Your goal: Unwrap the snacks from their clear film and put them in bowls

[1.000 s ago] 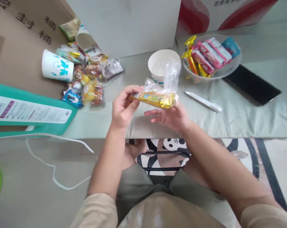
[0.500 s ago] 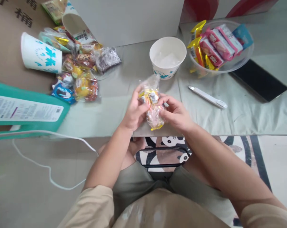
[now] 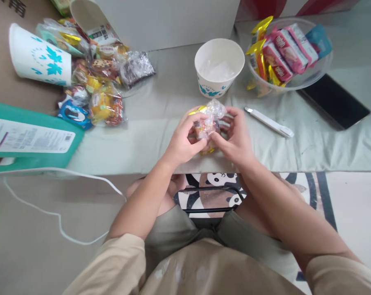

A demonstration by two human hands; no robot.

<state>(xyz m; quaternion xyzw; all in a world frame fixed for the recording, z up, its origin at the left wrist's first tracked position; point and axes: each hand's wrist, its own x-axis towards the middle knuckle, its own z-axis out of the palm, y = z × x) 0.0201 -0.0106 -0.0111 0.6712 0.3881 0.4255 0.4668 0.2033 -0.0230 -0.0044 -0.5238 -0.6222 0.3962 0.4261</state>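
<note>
A clear plastic bag of small wrapped snacks [image 3: 207,126], with yellow and pink showing through, is held between both hands near the table's front edge. My left hand [image 3: 184,139] grips its left side, thumb pressed at the front. On the right side, my right hand [image 3: 234,137] has its thumb on the bag and its fingers curled behind. The bag's crumpled clear top sticks up between the hands. Just beyond stands an upright white paper cup [image 3: 219,67] with a blue leaf print and crumpled clear plastic inside. A white utility knife [image 3: 269,122] lies right of my right hand.
A clear bowl [image 3: 328,65] of wrapped snacks and a black phone [image 3: 334,101] are at right. Several packaged snacks [image 3: 107,106] lie at left by a tipped paper cup [image 3: 40,57] and a green container [image 3: 71,135]. A white cable [image 3: 60,221] hangs at lower left.
The bag has been turned in my hands, and its crumpled top now leans right. My right hand has moved up along its side. The view has shifted slightly.
</note>
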